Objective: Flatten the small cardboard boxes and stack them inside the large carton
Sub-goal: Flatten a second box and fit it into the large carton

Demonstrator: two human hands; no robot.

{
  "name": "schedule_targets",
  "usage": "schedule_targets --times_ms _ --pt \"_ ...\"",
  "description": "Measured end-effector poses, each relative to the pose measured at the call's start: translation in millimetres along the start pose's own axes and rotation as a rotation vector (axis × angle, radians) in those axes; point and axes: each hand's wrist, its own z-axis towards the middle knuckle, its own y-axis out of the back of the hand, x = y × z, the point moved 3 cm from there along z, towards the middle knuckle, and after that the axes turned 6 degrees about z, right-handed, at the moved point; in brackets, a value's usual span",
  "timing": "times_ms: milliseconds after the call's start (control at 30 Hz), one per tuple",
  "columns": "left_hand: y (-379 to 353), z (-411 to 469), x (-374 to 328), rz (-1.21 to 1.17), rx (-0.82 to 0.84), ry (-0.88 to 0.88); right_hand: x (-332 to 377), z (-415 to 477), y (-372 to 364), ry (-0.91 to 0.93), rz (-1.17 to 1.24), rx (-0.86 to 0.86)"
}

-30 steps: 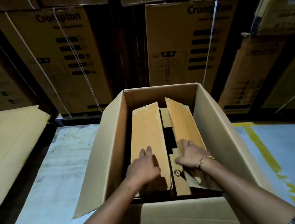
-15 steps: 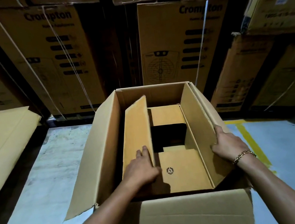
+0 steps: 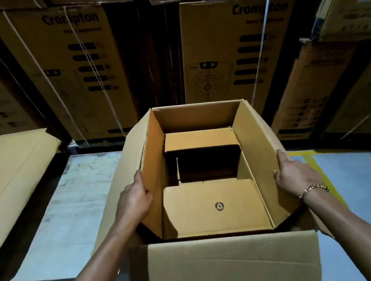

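Hands moved outward, left hand (image 3: 134,198) and right hand (image 3: 296,174) gripping small box (image 3: 215,206) flaps

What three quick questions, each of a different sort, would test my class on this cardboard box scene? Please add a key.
1. True or false: the left hand grips the left flap while the right hand holds the right flap.
2. Which wrist wears the chain bracelet? A: left. B: right. C: neither.
3. Fill in: the hexagon logo is printed on the ___ inner flap (near or far from the person).

Key: 1 true; 2 B; 3 near.
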Motion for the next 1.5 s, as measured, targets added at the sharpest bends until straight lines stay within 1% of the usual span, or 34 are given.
schedule_targets --times_ms 67,133,167,233,300,333,367,467,533,600,633,700,767,800,867,967,1033,1167,1333,1500 --pt "2 0 -1 0.041 -0.008 -0.006 13 -1 2 0.017 -0.162 -0.022" --pt "3 -4 -4 0.077 -0.020 -0.032 36 2 -2 0.063 -0.438 -0.065" --pt "3 -6 -5 0.093 -0.034 -0.049 50 4 -7 0.087 -0.568 -0.042" --pt "5 -10 -6 0.122 -0.073 -0.086 74 9 -29 0.150 -0.737 0.118" --pt "6 -13 -6 0.152 -0.090 -0.116 86 15 -55 0.202 -0.797 0.276" --pt "6 -14 -6 0.163 -0.089 -0.126 89 18 -64 0.229 -0.769 0.320" --pt "6 -15 -6 0.166 -0.084 -0.134 89 24 -70 0.250 -0.692 0.352" --pt "5 -19 -4 0.142 -0.079 -0.150 83 32 -75 0.211 -0.376 0.461" --pt "5 -20 0 0.091 -0.068 -0.138 81 27 -59 0.182 -0.142 0.436" --pt "5 -20 5 0.001 -0.051 -0.093 77 17 -31 0.166 0.078 0.341" --pt "4 -19 7 -0.037 -0.044 -0.073 73 11 -17 0.165 0.148 0.338" --pt "1 -18 8 -0.088 -0.010 -0.054 59 -13 3 0.222 0.237 0.424" --pt "-3 -18 5 -0.149 0.041 -0.038 43 -41 12 0.355 0.260 0.452" --pt "-4 -19 2 -0.178 0.063 -0.034 36 -52 12 0.399 0.241 0.430" --pt "-6 -23 -7 -0.212 0.102 -0.041 24 -70 9 0.468 0.171 0.331" --pt "-13 -30 -19 -0.204 0.181 -0.097 15 -86 7 0.474 0.142 0.177" --pt "-18 -35 -26 -0.163 0.205 -0.134 10 -88 2 0.477 0.149 0.166" --pt "-21 -40 -30 -0.115 0.164 -0.164 5 -86 2 0.454 0.196 0.108" --pt "-21 -38 -25 -0.097 0.185 -0.152 15 -72 20 0.463 0.216 0.074" --pt "-21 -30 -18 -0.086 0.227 -0.137 46 -45 30 0.520 0.100 0.113"
